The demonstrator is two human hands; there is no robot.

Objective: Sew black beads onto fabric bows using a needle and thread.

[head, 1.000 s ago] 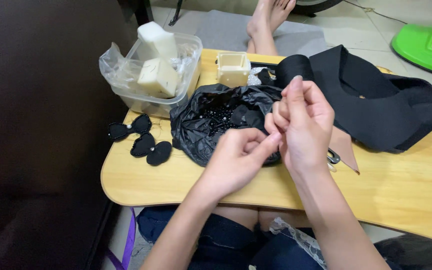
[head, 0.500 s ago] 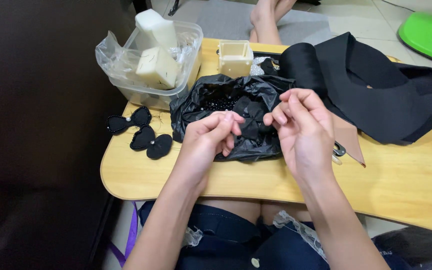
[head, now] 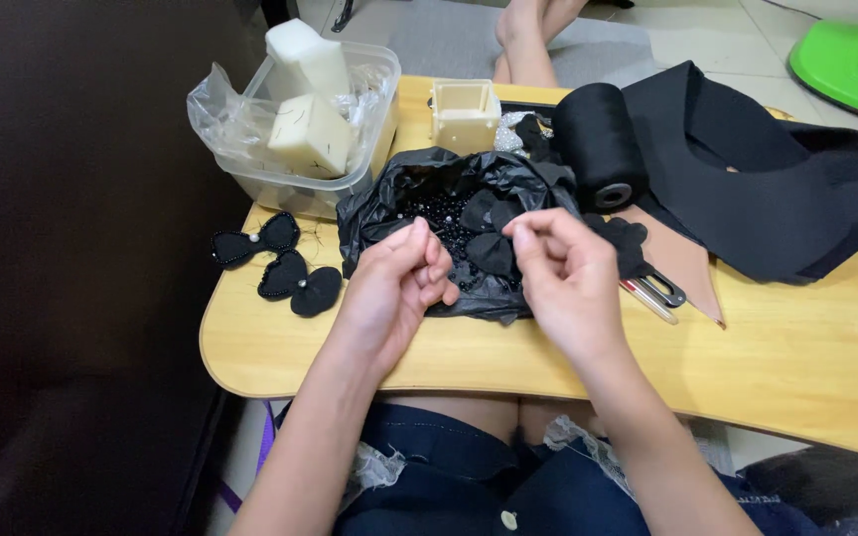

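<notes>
Head view: two hands over a black bag of beads on a wooden desk.

The crinkled plastic bag (head: 429, 199) lies mid-desk, holding small glossy black beads (head: 439, 213) and black fabric petals (head: 489, 233). Left hand (head: 394, 283) and right hand (head: 563, 273) hover at its near edge, each grip pinched together; on what, I cannot tell. A clear tub (head: 250, 169) at the far left corner holds two cream blocks (head: 310, 134). Two finished bows (head: 275, 263) lie by the left edge.
</notes>
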